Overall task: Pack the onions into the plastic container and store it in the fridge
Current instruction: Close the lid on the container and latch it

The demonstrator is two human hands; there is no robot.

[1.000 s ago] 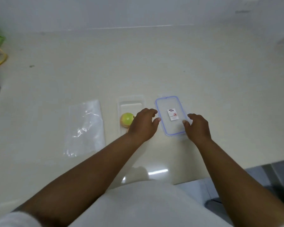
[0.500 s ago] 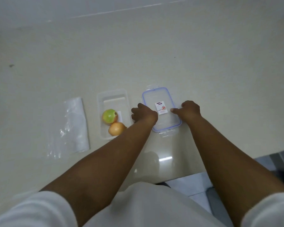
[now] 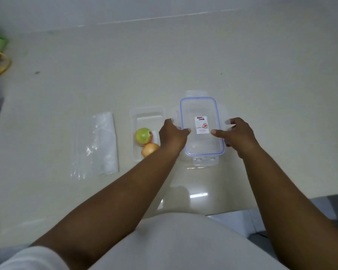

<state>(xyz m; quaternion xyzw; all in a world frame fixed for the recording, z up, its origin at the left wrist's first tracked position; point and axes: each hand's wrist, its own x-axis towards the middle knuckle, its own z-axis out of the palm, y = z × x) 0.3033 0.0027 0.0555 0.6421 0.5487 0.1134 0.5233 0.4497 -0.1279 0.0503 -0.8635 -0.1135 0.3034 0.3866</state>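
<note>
Both hands have moved onto the clear rectangular lid with the blue rim point(image 3: 201, 125): left hand point(image 3: 173, 134) and right hand point(image 3: 237, 134) each grip one long side. Two onions, one green point(image 3: 143, 135) and one orange point(image 3: 149, 149), sit in the one clear plastic container point(image 3: 147, 115) on the pale tabletop point(image 3: 261, 84), beside one clear plastic bag point(image 3: 98, 145).

A clear lid point(image 3: 201, 112) edged in blue carries a white label point(image 3: 201, 125) printed in red. In the clear container point(image 3: 147, 114) at its 9 o'clock, a green onion point(image 3: 143, 136) and an orange-brown onion point(image 3: 149, 149) are seen. The counter point(image 3: 183, 61) is cream.
</note>
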